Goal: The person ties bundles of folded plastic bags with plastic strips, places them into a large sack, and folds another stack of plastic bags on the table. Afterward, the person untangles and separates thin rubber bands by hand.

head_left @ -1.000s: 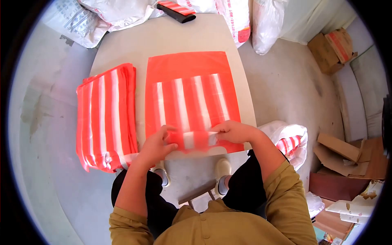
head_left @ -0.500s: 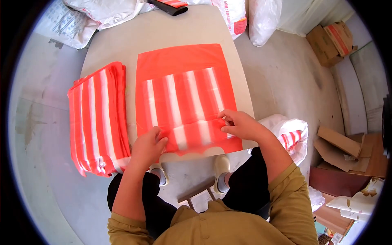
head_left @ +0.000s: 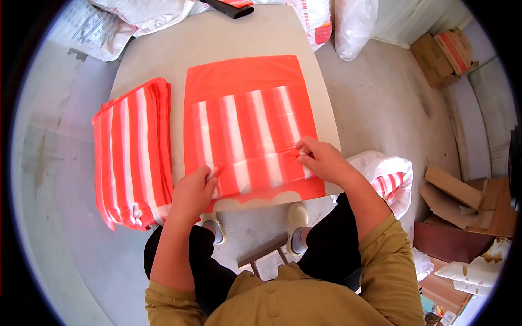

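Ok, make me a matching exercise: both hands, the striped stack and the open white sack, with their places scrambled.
1. Left hand
2. Right hand
3. Stack of striped plastic sheets
4. Open white sack

A. Right of the table
B. At the right side of the spread striped plastic sheet
C. Along the table's left edge
D. At the spread sheet's near left part

Pairs: 1-D, 2-B, 3-C, 4-A

This seems a small workshop, with stacked striped plastic (head_left: 122, 157), bulging sacks (head_left: 147, 15) and cardboard boxes (head_left: 432, 58) about.
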The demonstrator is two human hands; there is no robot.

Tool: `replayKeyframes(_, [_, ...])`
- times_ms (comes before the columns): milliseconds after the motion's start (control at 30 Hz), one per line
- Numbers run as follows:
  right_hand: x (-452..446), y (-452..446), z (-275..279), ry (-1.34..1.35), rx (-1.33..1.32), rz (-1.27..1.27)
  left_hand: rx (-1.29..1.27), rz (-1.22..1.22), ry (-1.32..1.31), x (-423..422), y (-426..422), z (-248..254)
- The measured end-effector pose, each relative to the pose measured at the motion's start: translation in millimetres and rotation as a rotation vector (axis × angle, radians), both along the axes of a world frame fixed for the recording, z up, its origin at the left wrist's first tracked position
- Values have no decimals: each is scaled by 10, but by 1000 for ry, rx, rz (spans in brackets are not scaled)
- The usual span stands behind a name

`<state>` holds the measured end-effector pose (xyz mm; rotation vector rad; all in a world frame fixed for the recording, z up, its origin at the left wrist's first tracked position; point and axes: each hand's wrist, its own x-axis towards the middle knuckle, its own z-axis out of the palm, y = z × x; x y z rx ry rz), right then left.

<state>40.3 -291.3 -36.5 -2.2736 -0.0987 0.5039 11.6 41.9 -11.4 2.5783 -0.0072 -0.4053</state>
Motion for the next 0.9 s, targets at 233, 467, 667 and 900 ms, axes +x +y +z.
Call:
replayKeyframes(233, [16,33,36,21,1,-17,81,-16,-67,26,-18,-51])
replayKeyframes(467, [-15,8,-33,-70,38,7,99,17,-49,28,-35,-46])
replayKeyframes(667, [-47,43,84,-48,17,-2,-71,54,16,-40,140,6])
replayKeyframes(900, [-78,23,-1,-228,47,14,5,37,-59,-27,131,-100])
